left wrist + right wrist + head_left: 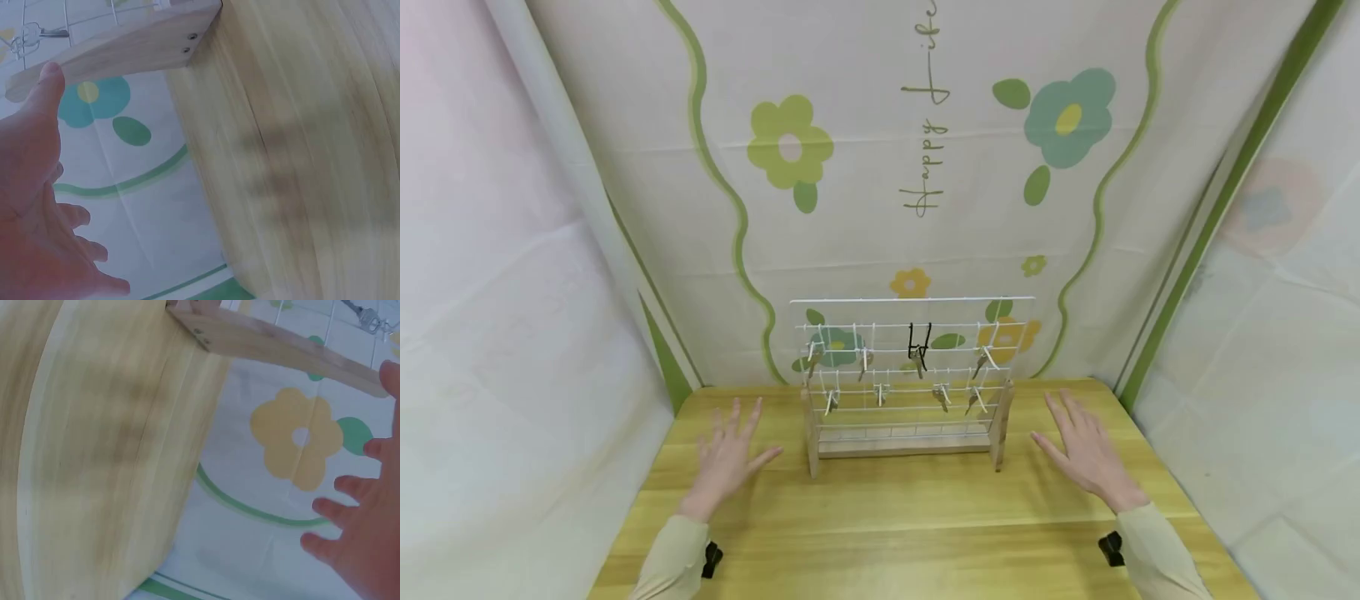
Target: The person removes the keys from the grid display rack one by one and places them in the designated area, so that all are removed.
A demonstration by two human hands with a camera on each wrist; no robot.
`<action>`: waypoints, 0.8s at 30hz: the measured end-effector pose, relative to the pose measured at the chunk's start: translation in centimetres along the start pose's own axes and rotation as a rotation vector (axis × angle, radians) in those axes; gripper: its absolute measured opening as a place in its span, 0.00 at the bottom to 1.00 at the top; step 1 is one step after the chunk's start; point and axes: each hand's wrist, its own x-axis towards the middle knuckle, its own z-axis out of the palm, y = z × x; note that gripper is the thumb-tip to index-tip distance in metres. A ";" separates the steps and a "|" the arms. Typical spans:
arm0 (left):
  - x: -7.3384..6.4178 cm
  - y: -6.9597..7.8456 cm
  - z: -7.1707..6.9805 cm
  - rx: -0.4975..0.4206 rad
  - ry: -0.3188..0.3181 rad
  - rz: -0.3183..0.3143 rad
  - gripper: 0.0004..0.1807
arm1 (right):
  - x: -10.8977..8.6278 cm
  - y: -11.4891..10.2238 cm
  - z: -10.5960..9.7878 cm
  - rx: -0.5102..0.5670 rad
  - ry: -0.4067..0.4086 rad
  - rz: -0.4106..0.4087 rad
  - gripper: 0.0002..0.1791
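Observation:
A white wire rack (912, 299) on a wooden stand (904, 448) stands at the back of the table. Several small keys (942, 398) hang from its hooks in two rows; one hook (919, 337) is black, the others white. Left of the rack, my left hand (725, 462) is spread with straight fingers, holding nothing. On the other side my right hand (1088, 454) is likewise spread and holds nothing. In the wrist views both the left hand (37, 206) and the right hand (369, 500) appear apart from the stand's wooden side pieces.
The wooden table (895, 533) reaches back to a hanging cloth (865, 225) printed with flowers. Pale cloth walls (512, 333) close in both sides. A black clip-like piece shows at each wrist, the left one (712, 559) and the right one (1111, 549).

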 end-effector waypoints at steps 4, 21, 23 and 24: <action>0.4 0.6 0.5 -0.061 0.023 0.019 0.53 | 0.0 -0.9 0.2 0.142 0.006 -0.018 0.42; 3.0 3.6 2.6 -0.385 0.045 0.106 0.48 | 0.5 -5.0 -0.9 0.588 0.244 -0.079 0.26; 3.2 3.6 2.9 -0.419 0.044 0.100 0.46 | 0.7 -5.5 -1.1 0.626 0.235 -0.085 0.26; 3.3 3.7 3.1 -0.435 0.044 0.096 0.46 | 0.7 -5.8 -1.2 0.641 0.228 -0.087 0.26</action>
